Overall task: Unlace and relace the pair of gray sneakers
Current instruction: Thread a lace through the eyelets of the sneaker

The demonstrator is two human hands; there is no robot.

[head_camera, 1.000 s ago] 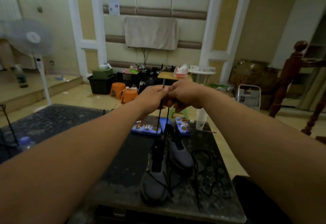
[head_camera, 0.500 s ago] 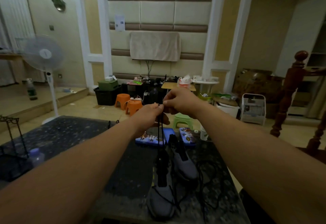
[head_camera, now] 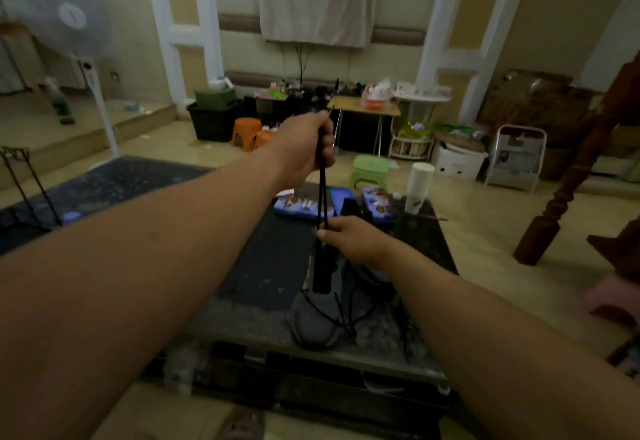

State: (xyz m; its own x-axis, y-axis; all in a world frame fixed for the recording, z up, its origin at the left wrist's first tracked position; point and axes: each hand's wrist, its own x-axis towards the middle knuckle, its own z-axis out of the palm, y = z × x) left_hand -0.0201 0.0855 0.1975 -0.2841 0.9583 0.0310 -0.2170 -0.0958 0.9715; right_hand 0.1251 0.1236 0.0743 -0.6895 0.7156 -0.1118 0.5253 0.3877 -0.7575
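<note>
Two gray sneakers stand on the dark table. The near gray sneaker points toward me, its black tongue upright. The second gray sneaker lies behind it, mostly hidden by my right hand. My left hand is raised high and grips both strands of the black lace, pulled taut up from the near sneaker. My right hand pinches the same strands lower down, just above the tongue. A loose black lace lies on the table to the right of the shoes.
Blue boxes and a white paper cup sit at the table's far edge. A wire stand is on the left. On the floor beyond are a green stool, orange stools, a fan and a wooden post.
My right hand has dropped from beside the left hand down the lace to just above the tongue. My left hand stays high holding the lace ends. The camera tilted down.
</note>
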